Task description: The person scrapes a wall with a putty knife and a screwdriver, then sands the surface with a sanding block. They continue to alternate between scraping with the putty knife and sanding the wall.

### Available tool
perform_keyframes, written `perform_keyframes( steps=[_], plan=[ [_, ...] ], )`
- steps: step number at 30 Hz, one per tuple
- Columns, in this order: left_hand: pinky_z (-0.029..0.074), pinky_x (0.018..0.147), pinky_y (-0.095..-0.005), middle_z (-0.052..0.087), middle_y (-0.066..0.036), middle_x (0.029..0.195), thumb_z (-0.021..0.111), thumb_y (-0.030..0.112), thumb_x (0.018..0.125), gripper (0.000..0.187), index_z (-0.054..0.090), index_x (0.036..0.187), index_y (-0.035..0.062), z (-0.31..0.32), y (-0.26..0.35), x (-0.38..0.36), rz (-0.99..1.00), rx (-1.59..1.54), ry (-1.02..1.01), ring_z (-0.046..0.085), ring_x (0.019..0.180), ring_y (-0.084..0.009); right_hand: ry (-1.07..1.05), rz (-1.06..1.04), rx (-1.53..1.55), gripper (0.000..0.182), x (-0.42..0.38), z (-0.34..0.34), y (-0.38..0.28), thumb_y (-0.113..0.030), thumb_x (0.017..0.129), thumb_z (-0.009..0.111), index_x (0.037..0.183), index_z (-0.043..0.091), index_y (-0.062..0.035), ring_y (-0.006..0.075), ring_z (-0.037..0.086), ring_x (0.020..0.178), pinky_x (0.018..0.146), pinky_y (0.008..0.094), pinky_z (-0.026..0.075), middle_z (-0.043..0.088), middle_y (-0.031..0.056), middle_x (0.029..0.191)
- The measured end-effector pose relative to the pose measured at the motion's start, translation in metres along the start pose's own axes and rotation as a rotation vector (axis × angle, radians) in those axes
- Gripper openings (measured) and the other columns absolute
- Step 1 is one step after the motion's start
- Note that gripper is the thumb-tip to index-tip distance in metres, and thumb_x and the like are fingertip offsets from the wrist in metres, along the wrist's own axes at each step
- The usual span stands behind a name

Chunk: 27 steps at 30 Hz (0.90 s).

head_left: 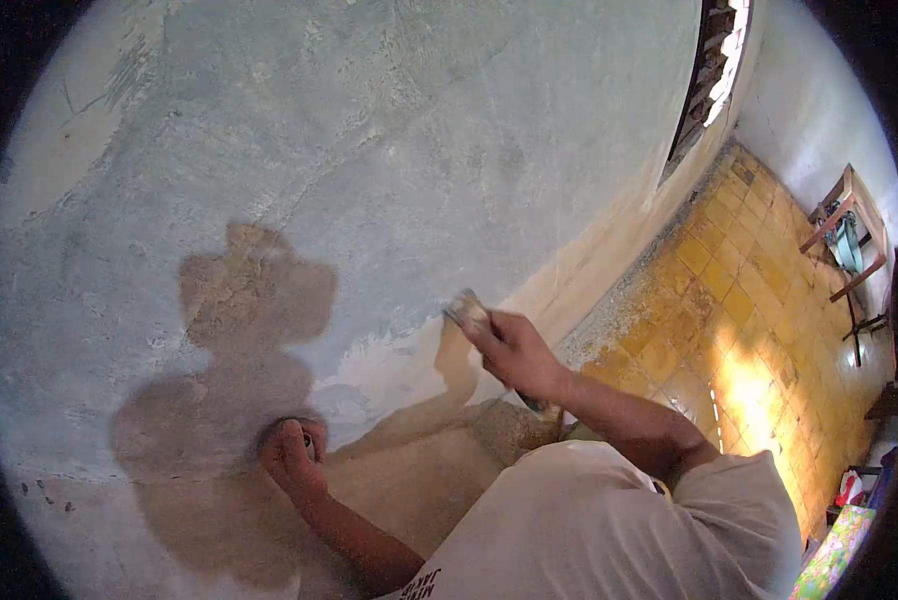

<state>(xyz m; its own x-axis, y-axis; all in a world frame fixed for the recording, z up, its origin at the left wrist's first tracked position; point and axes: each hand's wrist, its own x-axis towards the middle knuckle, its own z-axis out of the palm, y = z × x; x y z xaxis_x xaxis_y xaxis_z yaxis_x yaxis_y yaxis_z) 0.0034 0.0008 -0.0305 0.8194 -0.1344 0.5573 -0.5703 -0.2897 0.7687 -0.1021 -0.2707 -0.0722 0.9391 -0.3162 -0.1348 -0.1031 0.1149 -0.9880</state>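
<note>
My right hand (517,352) is wrapped round a wide paintbrush (469,311), and its head is at the wall (399,220), where blue-grey meets a paler patch (384,370). The end of the brush handle shows below my palm. Lower and to the left, my left hand (294,455) is closed in a fist close to the wall. A small dark round end shows between its fingers, but I cannot make out what it is. Shadows of my head, body and brush fall on the wall.
Yellow floor tiles (714,265) stretch away on the right, with a bright sunlit patch. A wooden chair (849,230) with a bluish cloth stands by the far wall. A dark-framed opening (704,90) is at the top right. Colourful patterned material (837,555) lies at the lower right.
</note>
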Motion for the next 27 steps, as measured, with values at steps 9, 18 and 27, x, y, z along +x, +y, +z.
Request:
perform_keyframes(
  steps=[9,18,27],
  plan=[
    [0.026,0.035,-0.0238,0.049,-0.001,0.054,0.058,0.026,0.085,0.034,0.054,0.06,0.0038,0.0,0.005,0.002,-0.233,-0.259,-0.04,0.038,0.042,-0.0086,0.006,0.024,-0.008,0.032,-0.025,-0.011,0.025,-0.035,0.094,0.047,0.081,0.047,-0.0059,0.0037,0.039,0.044,0.038,0.0222,0.035,0.042,-0.0037,0.054],
    [0.025,0.034,-0.0218,0.048,-0.001,0.053,0.056,0.022,0.084,0.032,0.056,0.059,0.0026,0.002,0.004,-0.001,-0.334,-0.265,0.05,0.037,0.041,-0.0071,0.039,-0.065,-0.059,0.035,-0.001,-0.016,0.019,-0.037,0.094,0.047,0.077,0.045,-0.0072,0.004,0.039,0.043,0.037,0.0228,0.036,0.041,-0.0039,0.053],
    [0.025,0.034,-0.0229,0.049,-0.001,0.051,0.06,0.026,0.082,0.033,0.054,0.058,0.0051,0.001,0.006,0.002,-0.317,-0.269,0.051,0.036,0.04,-0.0072,0.021,-0.07,-0.056,0.034,0.011,-0.004,0.024,-0.038,0.094,0.047,0.081,0.047,-0.0068,0.0032,0.037,0.044,0.038,0.0224,0.035,0.039,-0.0055,0.054]
  ],
)
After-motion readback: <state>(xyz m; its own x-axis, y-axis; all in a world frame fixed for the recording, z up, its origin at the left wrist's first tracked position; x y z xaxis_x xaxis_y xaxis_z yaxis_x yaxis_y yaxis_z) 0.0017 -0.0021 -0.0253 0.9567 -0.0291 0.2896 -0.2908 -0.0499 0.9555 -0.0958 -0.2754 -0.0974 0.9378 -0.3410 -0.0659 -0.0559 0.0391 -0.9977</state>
